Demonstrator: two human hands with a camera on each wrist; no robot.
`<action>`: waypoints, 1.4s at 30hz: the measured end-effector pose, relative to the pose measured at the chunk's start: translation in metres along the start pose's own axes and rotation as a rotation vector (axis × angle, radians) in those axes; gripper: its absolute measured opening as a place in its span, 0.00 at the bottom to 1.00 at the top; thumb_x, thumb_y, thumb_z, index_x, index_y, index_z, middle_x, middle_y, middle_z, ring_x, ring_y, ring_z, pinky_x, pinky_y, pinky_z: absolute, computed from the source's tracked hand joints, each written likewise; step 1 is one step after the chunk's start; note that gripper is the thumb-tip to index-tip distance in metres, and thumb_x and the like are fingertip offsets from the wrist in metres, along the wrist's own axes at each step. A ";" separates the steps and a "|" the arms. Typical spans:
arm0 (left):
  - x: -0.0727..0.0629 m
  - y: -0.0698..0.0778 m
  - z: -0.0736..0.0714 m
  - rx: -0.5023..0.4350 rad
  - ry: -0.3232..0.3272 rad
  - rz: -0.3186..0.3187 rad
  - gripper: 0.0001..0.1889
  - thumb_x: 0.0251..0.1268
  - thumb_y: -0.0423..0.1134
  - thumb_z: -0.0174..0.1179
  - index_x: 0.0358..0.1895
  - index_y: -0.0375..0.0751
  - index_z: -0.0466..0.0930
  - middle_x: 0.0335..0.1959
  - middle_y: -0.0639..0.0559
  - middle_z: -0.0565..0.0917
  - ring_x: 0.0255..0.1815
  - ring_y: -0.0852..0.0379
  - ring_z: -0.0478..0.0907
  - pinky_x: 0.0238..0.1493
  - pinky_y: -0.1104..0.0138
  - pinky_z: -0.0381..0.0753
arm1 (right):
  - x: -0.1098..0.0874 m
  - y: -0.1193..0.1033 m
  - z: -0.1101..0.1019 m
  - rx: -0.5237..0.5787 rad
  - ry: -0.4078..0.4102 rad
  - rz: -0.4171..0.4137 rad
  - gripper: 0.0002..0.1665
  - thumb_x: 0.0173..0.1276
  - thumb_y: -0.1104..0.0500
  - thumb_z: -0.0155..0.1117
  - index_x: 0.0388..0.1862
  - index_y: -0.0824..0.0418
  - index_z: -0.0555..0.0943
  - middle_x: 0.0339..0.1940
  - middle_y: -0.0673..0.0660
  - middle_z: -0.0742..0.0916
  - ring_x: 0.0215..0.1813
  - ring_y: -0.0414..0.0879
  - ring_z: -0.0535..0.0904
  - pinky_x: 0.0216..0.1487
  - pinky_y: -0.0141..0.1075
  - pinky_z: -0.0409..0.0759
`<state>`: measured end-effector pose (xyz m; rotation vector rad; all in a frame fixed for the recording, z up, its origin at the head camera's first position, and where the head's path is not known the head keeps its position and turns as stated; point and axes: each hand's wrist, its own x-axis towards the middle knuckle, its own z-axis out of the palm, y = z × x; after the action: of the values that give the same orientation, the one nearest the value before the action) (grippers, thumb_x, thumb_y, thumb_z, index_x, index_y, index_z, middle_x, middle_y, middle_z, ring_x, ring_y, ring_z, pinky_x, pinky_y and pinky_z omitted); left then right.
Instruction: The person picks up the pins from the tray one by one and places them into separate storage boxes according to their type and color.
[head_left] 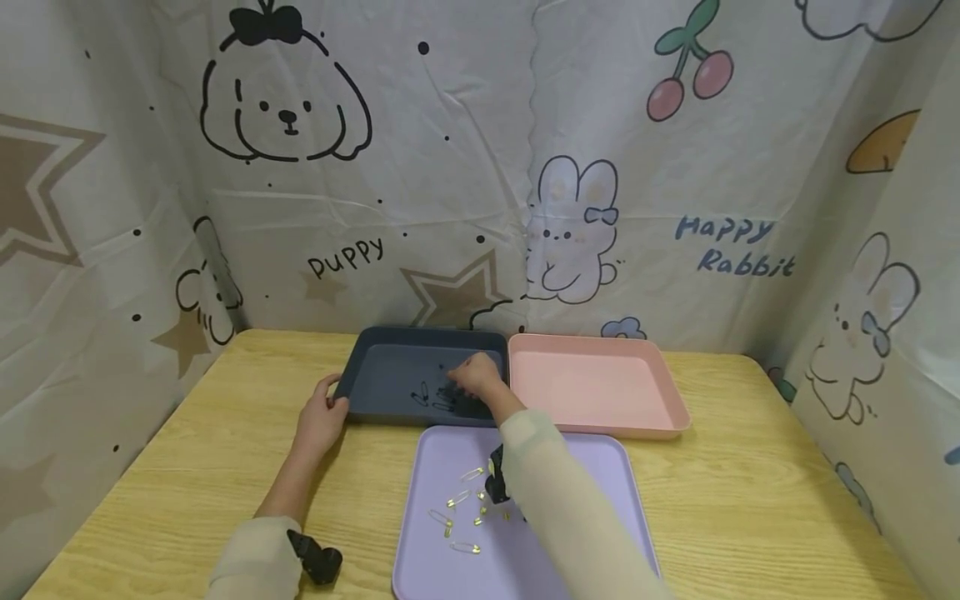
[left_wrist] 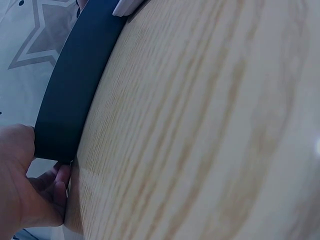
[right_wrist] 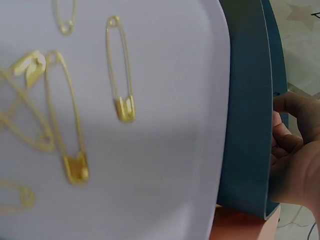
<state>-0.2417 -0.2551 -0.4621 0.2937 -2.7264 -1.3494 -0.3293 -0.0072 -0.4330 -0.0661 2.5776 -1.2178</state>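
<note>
My left hand grips the near left corner of the dark blue-grey tray. In the left wrist view, its thumb lies against the tray wall, and the other fingers curl at the corner. My right hand reaches inside this tray with bent fingers, close above several black safety pins. The tray wall hides part of the right hand in the right wrist view, and whether a pin is between its fingertips cannot be made out. Several gold safety pins lie on the lilac tray, under my right forearm.
A pink tray stands to the right of the dark tray, side by side with it. The lilac tray is in front of both. All three stand on a wooden table, with a printed cloth hanging behind and at the sides.
</note>
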 end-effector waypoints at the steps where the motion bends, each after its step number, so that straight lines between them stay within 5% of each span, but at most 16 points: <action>1: 0.000 0.000 0.000 0.001 0.001 0.001 0.27 0.65 0.36 0.40 0.69 0.39 0.55 0.24 0.52 0.63 0.23 0.57 0.60 0.27 0.65 0.60 | 0.000 0.001 0.001 0.001 0.003 0.004 0.15 0.64 0.55 0.61 0.31 0.67 0.84 0.22 0.55 0.83 0.18 0.41 0.70 0.21 0.31 0.69; 15: 0.000 -0.001 0.001 -0.016 -0.006 0.005 0.28 0.66 0.36 0.40 0.70 0.40 0.55 0.22 0.53 0.62 0.20 0.58 0.59 0.25 0.66 0.61 | -0.006 0.000 -0.001 0.125 0.025 -0.050 0.14 0.65 0.57 0.59 0.40 0.66 0.83 0.25 0.56 0.82 0.20 0.40 0.70 0.24 0.30 0.71; 23: 0.000 -0.002 0.000 -0.012 -0.014 -0.001 0.28 0.65 0.37 0.39 0.70 0.40 0.54 0.22 0.53 0.62 0.21 0.58 0.59 0.25 0.65 0.61 | -0.016 -0.009 -0.018 -0.001 -0.010 -0.152 0.14 0.65 0.54 0.58 0.40 0.63 0.82 0.36 0.61 0.86 0.23 0.39 0.74 0.27 0.30 0.73; 42: 0.000 -0.001 0.000 0.001 -0.030 -0.004 0.28 0.67 0.37 0.39 0.70 0.39 0.53 0.21 0.53 0.63 0.20 0.58 0.60 0.24 0.66 0.61 | -0.066 -0.007 -0.047 -0.179 -0.001 -0.294 0.13 0.64 0.51 0.61 0.36 0.59 0.83 0.36 0.53 0.85 0.36 0.43 0.76 0.35 0.33 0.74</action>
<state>-0.2415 -0.2551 -0.4627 0.2810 -2.7522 -1.3636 -0.2803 0.0341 -0.3833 -0.4981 2.7395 -1.0711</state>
